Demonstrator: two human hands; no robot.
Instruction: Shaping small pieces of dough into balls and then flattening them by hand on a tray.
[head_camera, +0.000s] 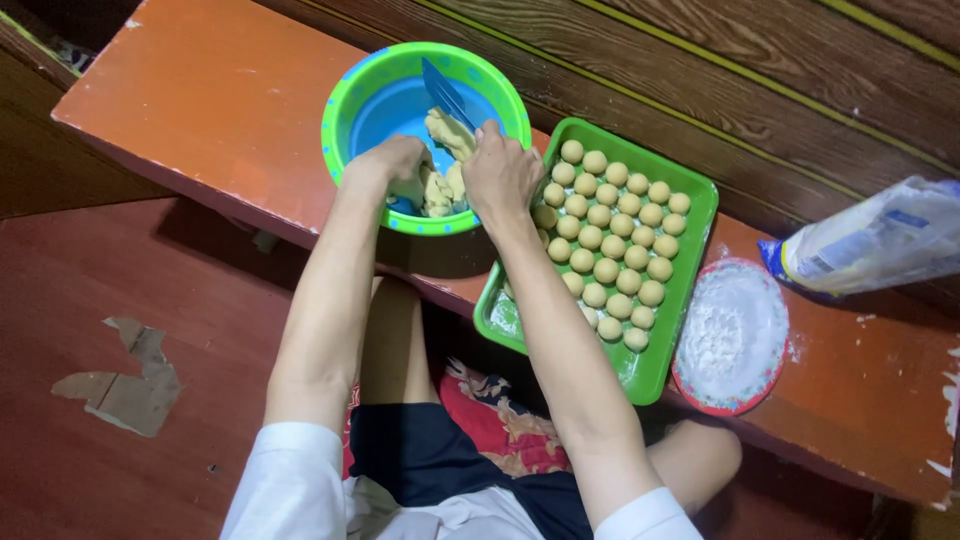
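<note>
A green rectangular tray sits on the orange-brown bench, filled with rows of small pale dough balls. Just beside the tray's right edge lies a round plate with a red rim, heaped with white flour, and farther right a clear plastic bag with blue print lies on its side. On the red floor lies a torn scrap of brown cardboard.

There is one green bowl, one green tray, about thirty-five small dough balls, one plate of flour and one bag.
</note>
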